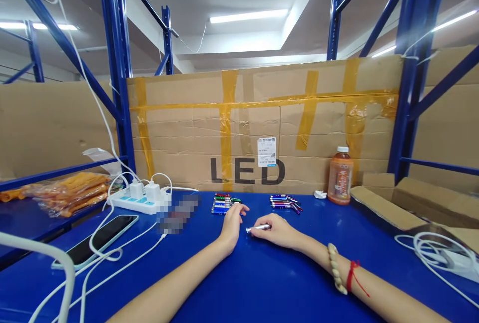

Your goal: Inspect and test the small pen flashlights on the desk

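My right hand (276, 231) grips a slim silver penlight (265, 227) between thumb and fingers, its end pointing left just above the blue table. My left hand (232, 227) is held on edge with loosely bent fingers apart, and nothing shows in it. Its fingertips are beside a row of small penlights (221, 206) in blue, silver, green and red, partly covering their right ends. Farther right, behind my right hand, lies a second group of penlights (284, 203) in blue, purple and red, some of them askew.
On the blue tabletop (239, 283) stand a drink bottle (340, 176) and an open cardboard box (392, 203). To the left are a power strip (138, 199), a phone (99, 239) and loose white cables. A large cardboard sheet (198, 133) closes off the back.
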### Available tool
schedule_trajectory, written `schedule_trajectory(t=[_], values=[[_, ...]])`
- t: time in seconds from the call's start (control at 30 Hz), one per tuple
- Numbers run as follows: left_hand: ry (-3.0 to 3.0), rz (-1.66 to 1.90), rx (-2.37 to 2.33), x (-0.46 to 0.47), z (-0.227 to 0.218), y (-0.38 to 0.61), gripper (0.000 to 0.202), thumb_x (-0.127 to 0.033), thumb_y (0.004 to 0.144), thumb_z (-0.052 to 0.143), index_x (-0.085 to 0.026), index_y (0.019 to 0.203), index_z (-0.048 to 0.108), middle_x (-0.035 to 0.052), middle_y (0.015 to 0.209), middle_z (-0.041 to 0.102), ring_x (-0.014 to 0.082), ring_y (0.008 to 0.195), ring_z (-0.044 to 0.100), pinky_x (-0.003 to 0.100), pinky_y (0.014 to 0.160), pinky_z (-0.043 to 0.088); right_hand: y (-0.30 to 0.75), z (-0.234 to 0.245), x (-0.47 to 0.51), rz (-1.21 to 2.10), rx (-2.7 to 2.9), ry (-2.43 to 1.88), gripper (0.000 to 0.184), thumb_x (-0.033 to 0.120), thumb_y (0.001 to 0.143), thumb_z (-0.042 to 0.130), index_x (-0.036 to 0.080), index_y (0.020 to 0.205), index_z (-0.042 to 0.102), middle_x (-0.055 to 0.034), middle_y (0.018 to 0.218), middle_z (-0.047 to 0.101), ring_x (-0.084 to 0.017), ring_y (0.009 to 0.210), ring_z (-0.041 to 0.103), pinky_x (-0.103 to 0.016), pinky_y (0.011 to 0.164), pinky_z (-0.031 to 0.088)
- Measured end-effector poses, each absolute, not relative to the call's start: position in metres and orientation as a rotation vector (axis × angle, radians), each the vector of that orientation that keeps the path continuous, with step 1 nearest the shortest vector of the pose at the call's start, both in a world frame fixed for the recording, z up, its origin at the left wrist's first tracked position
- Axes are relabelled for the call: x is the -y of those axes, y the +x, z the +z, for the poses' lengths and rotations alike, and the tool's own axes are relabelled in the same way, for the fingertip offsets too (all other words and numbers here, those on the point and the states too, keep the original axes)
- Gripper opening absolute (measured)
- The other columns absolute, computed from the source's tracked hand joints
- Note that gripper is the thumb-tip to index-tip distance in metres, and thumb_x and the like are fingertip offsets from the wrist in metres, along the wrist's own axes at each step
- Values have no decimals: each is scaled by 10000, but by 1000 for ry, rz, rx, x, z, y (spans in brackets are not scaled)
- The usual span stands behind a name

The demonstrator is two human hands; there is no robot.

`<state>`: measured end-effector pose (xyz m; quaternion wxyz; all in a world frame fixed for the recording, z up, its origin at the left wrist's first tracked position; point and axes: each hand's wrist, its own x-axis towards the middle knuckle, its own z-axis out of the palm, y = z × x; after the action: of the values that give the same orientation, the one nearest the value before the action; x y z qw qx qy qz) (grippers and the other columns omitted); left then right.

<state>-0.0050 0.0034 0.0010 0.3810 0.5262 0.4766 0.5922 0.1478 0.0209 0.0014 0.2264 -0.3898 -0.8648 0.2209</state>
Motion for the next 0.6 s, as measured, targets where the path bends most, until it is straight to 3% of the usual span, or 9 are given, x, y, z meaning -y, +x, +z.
schedule_trajectory(t=[0.27, 0.6], values=[[1366, 1529, -1200, -3, 0, -6, 248, -257, 724, 363, -144, 677, 578, 17, 695, 491, 93, 571, 401, 214, 549, 320, 149, 3, -23, 569, 2421, -1006, 461, 524, 811, 433, 142, 668, 648, -6, 623, 600, -103, 573, 460, -210, 526, 289], [1426, 1490, -1215, -3, 1, -6, 255, -260, 722, 345, -150, 683, 572, 21, 708, 490, 101, 583, 404, 217, 559, 334, 151, -1, -27, 618, 2402, -943, 458, 522, 828, 421, 154, 801, 693, -24, 735, 659, -133, 654, 532, -218, 595, 354]])
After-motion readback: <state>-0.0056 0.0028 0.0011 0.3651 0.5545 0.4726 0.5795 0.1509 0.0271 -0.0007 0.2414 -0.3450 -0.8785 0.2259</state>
